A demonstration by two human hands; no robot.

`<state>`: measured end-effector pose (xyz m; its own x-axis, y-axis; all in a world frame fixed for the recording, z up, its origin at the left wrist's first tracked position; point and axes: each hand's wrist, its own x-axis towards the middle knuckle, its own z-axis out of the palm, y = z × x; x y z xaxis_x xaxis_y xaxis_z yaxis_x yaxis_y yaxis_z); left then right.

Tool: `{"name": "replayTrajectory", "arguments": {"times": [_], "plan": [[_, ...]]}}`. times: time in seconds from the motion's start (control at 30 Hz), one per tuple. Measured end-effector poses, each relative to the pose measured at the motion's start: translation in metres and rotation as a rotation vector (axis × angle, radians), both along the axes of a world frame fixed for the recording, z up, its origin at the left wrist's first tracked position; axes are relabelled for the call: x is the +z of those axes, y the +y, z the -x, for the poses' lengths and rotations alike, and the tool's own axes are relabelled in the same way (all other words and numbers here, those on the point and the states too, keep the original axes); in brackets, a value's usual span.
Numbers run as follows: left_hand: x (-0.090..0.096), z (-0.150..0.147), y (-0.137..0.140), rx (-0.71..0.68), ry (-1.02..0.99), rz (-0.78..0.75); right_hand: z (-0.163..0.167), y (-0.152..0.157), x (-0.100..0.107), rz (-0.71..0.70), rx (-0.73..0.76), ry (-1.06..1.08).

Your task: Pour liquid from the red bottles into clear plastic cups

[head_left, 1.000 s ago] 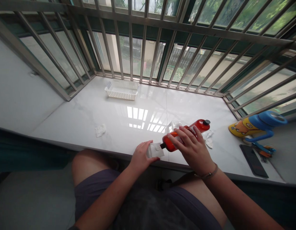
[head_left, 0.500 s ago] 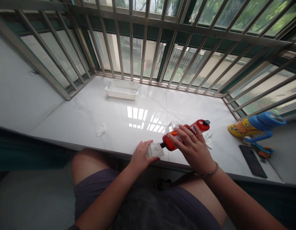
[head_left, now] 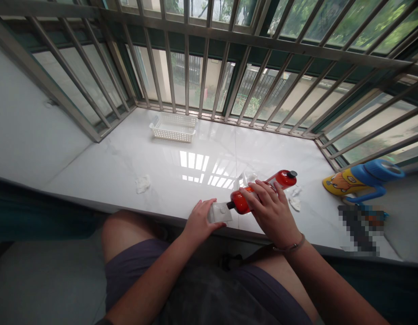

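Observation:
My left hand [head_left: 202, 218] is closed around a small, clear, square plastic container [head_left: 221, 212] at the counter's front edge, thumb on the near side and fingers on the far side. My right hand [head_left: 271, 205] grips a red bottle [head_left: 240, 201] tilted over, its black nozzle pointing left and down at the container's right side. Whether any liquid comes out cannot be seen. Just behind my right hand is a second red bottle [head_left: 285, 179] with a black cap, partly hidden by the fingers. Beyond the held bottle lies a clear plastic piece [head_left: 246, 177].
A white perforated basket [head_left: 173, 128] sits by the barred window. Crumpled white tissues lie at left [head_left: 143, 183] and right [head_left: 295, 204]. A blue and yellow water bottle [head_left: 362, 177] stands at the right, near a pixelated dark object [head_left: 358, 229]. The white counter [head_left: 181, 194] ends just before my knees.
My right hand and the tilted bottle have shifted very slightly. The left hand keeps its hold on the container, and the nozzle stays beside it.

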<state>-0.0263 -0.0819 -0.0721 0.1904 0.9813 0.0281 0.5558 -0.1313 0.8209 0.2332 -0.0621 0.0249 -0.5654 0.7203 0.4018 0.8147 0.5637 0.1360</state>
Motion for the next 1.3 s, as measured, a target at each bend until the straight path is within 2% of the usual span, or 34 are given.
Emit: {"name": "replayTrajectory", "arguments": {"times": [0.17, 0.37, 0.57, 0.73, 0.97, 1.1, 1.3], "plan": [[0.0, 0.001, 0.0, 0.002, -0.013, -0.008, 0.003, -0.008, -0.026, 0.091, -0.066, 0.184], [0.003, 0.001, -0.001, 0.023, -0.031, 0.026, 0.004, -0.022, -0.052, 0.243, -0.16, 0.639], [0.006, 0.02, 0.002, 0.142, -0.031, 0.061, -0.001, -0.038, -0.078, 0.352, -0.394, 0.904], [0.003, 0.058, 0.016, 0.295, -0.037, 0.014, -0.008, -0.045, -0.091, 0.334, -0.419, 0.905], [-0.001, 0.106, 0.04, 0.481, -0.079, 0.008, -0.004, -0.046, -0.095, 0.362, -0.434, 0.978], [-0.002, 0.122, 0.051, 0.556, -0.078, 0.013, -0.002, -0.047, -0.1, 0.354, -0.435, 0.972], [-0.009, 0.133, 0.065, 0.592, -0.112, -0.002, -0.002, -0.049, -0.108, 0.348, -0.464, 0.979]]}}
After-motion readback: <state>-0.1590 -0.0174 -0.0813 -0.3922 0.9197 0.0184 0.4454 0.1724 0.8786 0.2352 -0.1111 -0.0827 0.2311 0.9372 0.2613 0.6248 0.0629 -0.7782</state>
